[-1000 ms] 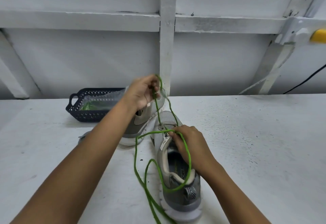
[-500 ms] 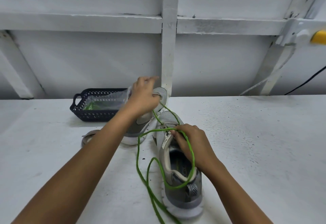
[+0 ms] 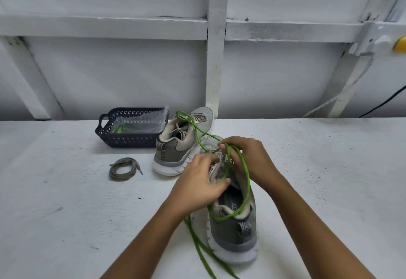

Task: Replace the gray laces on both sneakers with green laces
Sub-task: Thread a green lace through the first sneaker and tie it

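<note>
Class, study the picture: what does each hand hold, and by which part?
The right hand pinches the green lace close to the front eyelets of the near sneaker. The left hand grips that sneaker by its upper, beside the tongue.

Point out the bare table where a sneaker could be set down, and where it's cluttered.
Bare: the wide table stretch right of the near sneaker and right hand; also the near-left area in front of the gray lace. Crowded: basket, far sneaker and looping green lace at centre back.
</note>
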`<move>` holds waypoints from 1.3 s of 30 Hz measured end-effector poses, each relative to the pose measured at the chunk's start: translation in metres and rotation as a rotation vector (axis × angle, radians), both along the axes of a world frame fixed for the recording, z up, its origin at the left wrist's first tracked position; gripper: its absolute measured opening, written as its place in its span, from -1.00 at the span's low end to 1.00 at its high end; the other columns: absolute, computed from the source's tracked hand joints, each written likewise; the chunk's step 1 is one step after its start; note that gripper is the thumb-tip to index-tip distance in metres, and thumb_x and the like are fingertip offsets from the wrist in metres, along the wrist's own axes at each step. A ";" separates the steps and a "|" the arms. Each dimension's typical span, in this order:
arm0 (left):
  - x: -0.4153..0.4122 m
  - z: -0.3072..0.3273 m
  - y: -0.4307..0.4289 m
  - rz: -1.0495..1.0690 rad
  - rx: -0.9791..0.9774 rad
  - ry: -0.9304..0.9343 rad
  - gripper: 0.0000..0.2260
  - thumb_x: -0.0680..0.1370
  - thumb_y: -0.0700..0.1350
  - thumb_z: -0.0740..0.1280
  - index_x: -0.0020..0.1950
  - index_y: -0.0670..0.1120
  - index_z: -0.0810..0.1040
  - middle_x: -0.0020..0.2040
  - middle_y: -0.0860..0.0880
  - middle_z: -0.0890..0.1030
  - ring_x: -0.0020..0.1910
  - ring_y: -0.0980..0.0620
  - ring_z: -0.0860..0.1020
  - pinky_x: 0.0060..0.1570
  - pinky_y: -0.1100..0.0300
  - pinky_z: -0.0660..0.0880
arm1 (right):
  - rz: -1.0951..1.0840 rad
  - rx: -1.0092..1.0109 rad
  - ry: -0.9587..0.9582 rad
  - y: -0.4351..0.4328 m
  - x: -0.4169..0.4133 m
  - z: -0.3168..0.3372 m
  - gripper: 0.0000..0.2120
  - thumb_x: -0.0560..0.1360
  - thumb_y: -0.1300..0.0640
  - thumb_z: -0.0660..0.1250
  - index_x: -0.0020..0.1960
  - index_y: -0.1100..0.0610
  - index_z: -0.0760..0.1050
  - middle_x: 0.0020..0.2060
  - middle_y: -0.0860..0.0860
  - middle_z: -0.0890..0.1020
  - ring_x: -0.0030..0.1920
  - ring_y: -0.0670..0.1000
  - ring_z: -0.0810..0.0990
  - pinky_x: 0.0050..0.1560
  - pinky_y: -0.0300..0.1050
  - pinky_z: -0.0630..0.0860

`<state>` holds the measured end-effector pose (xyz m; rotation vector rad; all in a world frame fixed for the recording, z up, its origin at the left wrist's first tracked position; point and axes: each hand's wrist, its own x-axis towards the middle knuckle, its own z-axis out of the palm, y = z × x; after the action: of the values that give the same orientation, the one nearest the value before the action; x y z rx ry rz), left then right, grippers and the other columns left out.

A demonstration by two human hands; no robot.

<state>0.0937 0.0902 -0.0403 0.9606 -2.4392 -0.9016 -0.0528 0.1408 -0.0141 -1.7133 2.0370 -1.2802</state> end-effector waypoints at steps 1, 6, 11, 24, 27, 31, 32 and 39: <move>-0.001 -0.001 0.000 0.016 -0.004 0.002 -0.57 0.45 0.07 0.38 0.28 0.05 0.38 0.24 0.06 0.38 0.27 0.08 0.37 0.21 0.15 0.34 | 0.009 -0.005 0.022 -0.001 -0.001 0.002 -0.86 0.53 0.15 0.34 -0.03 0.18 0.66 -0.20 0.04 0.69 -0.20 -0.17 0.56 -0.19 -0.50 0.36; -0.007 -0.004 0.005 0.137 0.012 0.026 -0.59 0.38 0.11 0.35 0.21 0.10 0.45 0.14 0.08 0.44 0.19 0.06 0.44 0.14 0.10 0.41 | 0.051 -0.070 0.038 -0.002 -0.002 0.021 -0.83 0.52 0.08 0.35 -0.05 0.15 0.67 -0.23 0.04 0.69 -0.19 -0.10 0.60 -0.15 -0.31 0.46; -0.008 -0.004 0.006 0.179 0.024 0.028 -0.68 0.41 0.12 0.34 0.15 0.16 0.46 0.08 0.10 0.50 0.12 0.02 0.49 0.09 0.00 0.46 | 0.138 -0.147 -0.058 0.010 0.007 0.051 -0.87 0.50 0.11 0.36 -0.06 0.12 0.66 -0.28 -0.09 0.67 -0.21 -0.20 0.62 -0.16 -0.27 0.53; -0.009 0.003 0.008 0.208 -0.004 -0.035 -0.61 0.49 0.20 0.29 0.29 0.20 0.34 0.17 0.16 0.51 0.20 0.07 0.47 0.23 0.00 0.29 | 0.295 -0.254 -0.238 0.036 0.021 0.087 -0.84 0.44 0.10 0.34 -0.04 0.12 0.61 -0.28 -0.10 0.64 -0.23 -0.24 0.59 -0.19 -0.41 0.45; -0.010 0.014 0.002 0.194 -0.018 0.097 -0.55 0.49 0.18 0.31 0.35 0.18 0.30 -0.04 0.17 0.48 0.02 0.12 0.48 0.15 -0.03 0.39 | 0.355 -0.208 -0.212 0.039 0.020 0.084 -0.86 0.44 0.18 0.38 -0.02 0.16 0.62 -0.25 -0.13 0.67 -0.18 -0.19 0.62 -0.13 -0.33 0.53; -0.012 0.034 -0.003 0.115 0.038 0.170 -0.91 0.50 -0.05 0.36 -0.03 0.00 0.52 -0.21 0.07 0.56 -0.12 0.06 0.55 0.00 0.10 0.48 | 0.468 -0.073 -0.174 0.042 0.022 0.084 -0.85 0.43 0.20 0.41 0.00 0.12 0.63 -0.15 0.01 0.70 -0.09 -0.02 0.66 -0.01 -0.10 0.60; -0.011 0.038 -0.004 0.084 0.054 0.204 -0.93 0.51 -0.16 0.34 -0.16 -0.01 0.53 -0.28 0.09 0.55 -0.17 0.10 0.56 -0.09 0.25 0.48 | 0.481 -0.056 -0.167 0.044 0.021 0.084 -0.84 0.43 0.21 0.40 0.00 0.07 0.63 -0.15 0.00 0.70 -0.09 -0.04 0.66 -0.01 -0.11 0.59; 0.010 0.040 -0.010 0.011 -0.028 0.441 -0.90 0.55 -0.05 0.33 -0.06 -0.02 0.63 -0.31 0.14 0.57 -0.26 0.22 0.53 -0.20 0.40 0.42 | 0.117 0.086 -0.066 0.030 -0.004 0.046 -0.79 0.50 0.24 0.34 0.08 0.01 0.58 -0.26 0.00 0.63 -0.26 -0.15 0.53 -0.13 -0.29 0.45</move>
<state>0.1032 0.0803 -0.0007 0.6769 -2.0642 -0.9562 -0.0563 0.1705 0.0315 -1.7015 1.8965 -1.1790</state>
